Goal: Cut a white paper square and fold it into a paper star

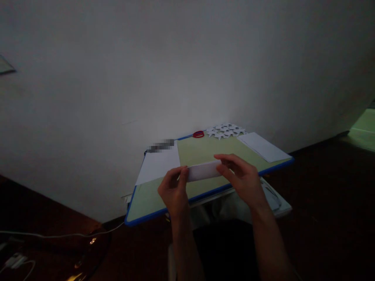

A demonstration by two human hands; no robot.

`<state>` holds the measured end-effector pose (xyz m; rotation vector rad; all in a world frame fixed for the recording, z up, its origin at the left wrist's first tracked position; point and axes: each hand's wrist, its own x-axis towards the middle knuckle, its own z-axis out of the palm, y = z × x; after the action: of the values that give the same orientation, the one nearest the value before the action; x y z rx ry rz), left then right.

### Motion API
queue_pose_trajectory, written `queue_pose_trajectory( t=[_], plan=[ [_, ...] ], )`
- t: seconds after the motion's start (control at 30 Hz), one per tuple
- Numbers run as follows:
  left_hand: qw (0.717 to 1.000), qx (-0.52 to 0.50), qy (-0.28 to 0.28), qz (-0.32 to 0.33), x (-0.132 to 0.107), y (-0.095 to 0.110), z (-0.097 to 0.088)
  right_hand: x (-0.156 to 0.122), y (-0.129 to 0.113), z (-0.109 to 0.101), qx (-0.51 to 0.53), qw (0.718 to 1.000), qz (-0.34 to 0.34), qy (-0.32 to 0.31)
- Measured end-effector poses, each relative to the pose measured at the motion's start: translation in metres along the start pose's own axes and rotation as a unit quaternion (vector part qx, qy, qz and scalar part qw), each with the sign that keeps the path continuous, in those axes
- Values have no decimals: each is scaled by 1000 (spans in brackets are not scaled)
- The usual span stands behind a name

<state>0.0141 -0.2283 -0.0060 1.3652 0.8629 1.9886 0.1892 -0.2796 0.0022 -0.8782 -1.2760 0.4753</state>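
Note:
A narrow strip of folded white paper (pixel 203 171) is stretched between my two hands, above the near part of a pale table with a blue edge (pixel 202 148). My left hand (pixel 175 189) pinches its left end between thumb and fingers. At the right end, my right hand (pixel 241 177) has its thumb and fingers closed on the paper. Further back on the table lie several cut white paper shapes (pixel 225 130), and beside them is a pair of scissors with red handles (pixel 198 134).
White sheets lie at the table's left (pixel 158 166) and right (pixel 265 147). A blurred-out dark item (pixel 160 145) is at the back left edge. Behind the table stands a grey wall (pixel 175 70). A white cable (pixel 64 235) runs low on the left.

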Motion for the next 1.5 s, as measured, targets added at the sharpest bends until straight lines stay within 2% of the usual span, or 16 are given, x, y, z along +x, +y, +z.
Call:
queue_pose_trajectory(
  t=[0.1, 0.2, 0.33, 0.43, 0.77, 0.9, 1.0, 1.3, 1.5],
  plan=[
    [999, -7, -51, -13, -1, 0, 0, 1, -2, 5, -10, 1000, 10, 3],
    [990, 28, -141, -14, 0, 5, -3, 2, -3, -4, -57, 998, -12, 6],
    [960, 118, -253, 17, -1, 15, -4, 1, -6, -14, -121, 989, -42, -75],
    [944, 140, -298, 27, -2, 21, 0, 0, -8, -14, -131, 983, -54, -119],
    [934, 160, -314, 66, -2, 35, 5, -2, -11, -13, -166, 972, -65, -153],
    [937, 177, -296, 58, -1, 36, 3, -2, -16, -13, -157, 978, -105, -83],
    [936, 186, -292, 60, 0, 35, 0, -2, -20, -14, -130, 985, -110, -38],
    [930, 203, -295, 86, 3, 34, -13, -4, -19, -21, -127, 986, -106, 27],
    [924, 216, -301, 90, 3, 31, -15, -3, -13, -16, -132, 986, -91, 51]
  ],
)
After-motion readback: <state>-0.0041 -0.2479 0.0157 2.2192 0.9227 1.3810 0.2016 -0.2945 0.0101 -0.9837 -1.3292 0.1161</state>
